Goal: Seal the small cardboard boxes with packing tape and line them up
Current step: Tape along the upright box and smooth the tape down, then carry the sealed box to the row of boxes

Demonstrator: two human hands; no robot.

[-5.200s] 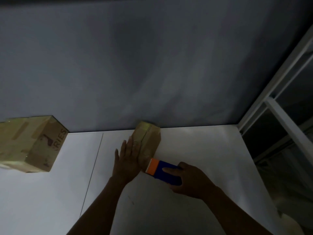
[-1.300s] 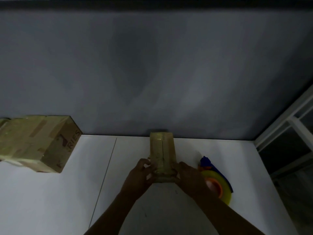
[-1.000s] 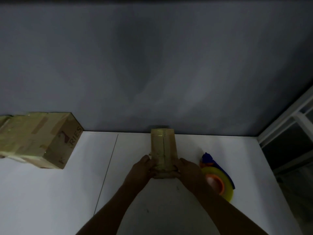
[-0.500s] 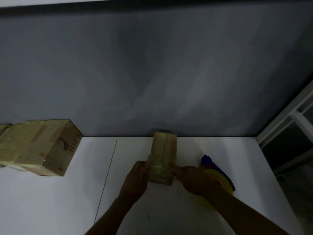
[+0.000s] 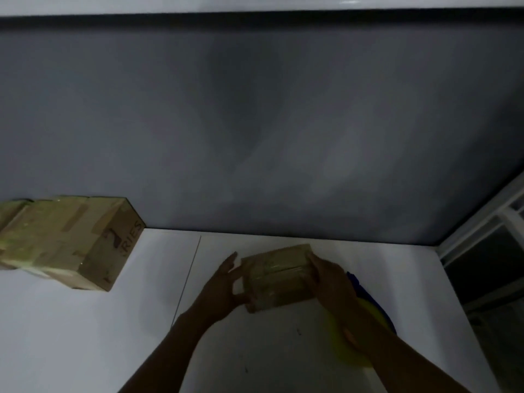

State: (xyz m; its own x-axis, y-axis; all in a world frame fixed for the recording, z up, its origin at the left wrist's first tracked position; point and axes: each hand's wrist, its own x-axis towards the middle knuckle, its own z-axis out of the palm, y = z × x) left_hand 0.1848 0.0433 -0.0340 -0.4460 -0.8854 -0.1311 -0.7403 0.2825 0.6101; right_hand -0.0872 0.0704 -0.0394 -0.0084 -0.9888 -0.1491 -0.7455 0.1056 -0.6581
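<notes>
I am seeing the small box (image 5: 279, 275) lying crosswise between both hands near the middle of the white table (image 5: 85, 336). Glossy tape is covering its brown card, and a seam is running along the top. Whether it is touching the table I cannot tell. The right hand (image 5: 330, 279) is wrapping round its right end; the left hand (image 5: 222, 283) is pressing the left end, fingers straight. A yellow tape roll (image 5: 347, 357) is lying partly under the right forearm, and a bigger taped box (image 5: 71, 242) is sitting well off to the left.
</notes>
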